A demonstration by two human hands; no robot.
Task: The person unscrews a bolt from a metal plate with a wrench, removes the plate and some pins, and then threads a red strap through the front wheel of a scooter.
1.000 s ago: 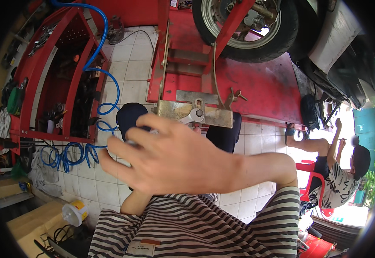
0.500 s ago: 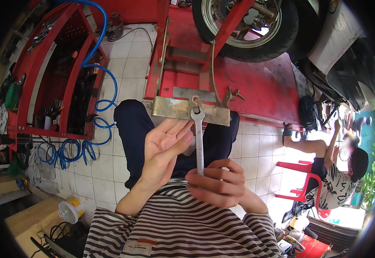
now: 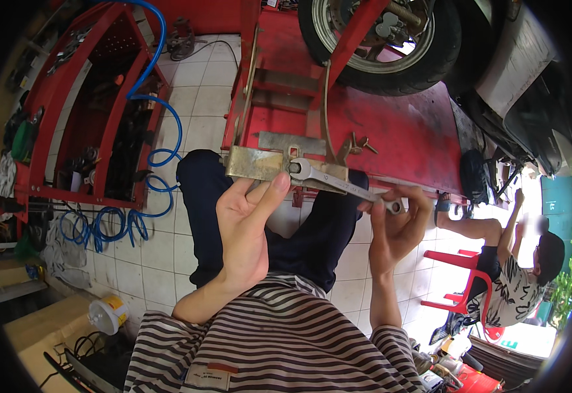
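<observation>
The wrench [image 3: 338, 183], held up straight a moment ago, now lies tipped over with its ring on the bolt [image 3: 294, 168], the right hand [image 3: 394, 226] squeezing its far end, the left hand [image 3: 247, 226] open beside the metal plate [image 3: 260, 164].

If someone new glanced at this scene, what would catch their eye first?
Most likely the right hand gripping a silver wrench set on a bolt in the metal bracket at the red lift's edge, with the left hand open beside it. Above, a motorcycle wheel sits on the lift.
</observation>
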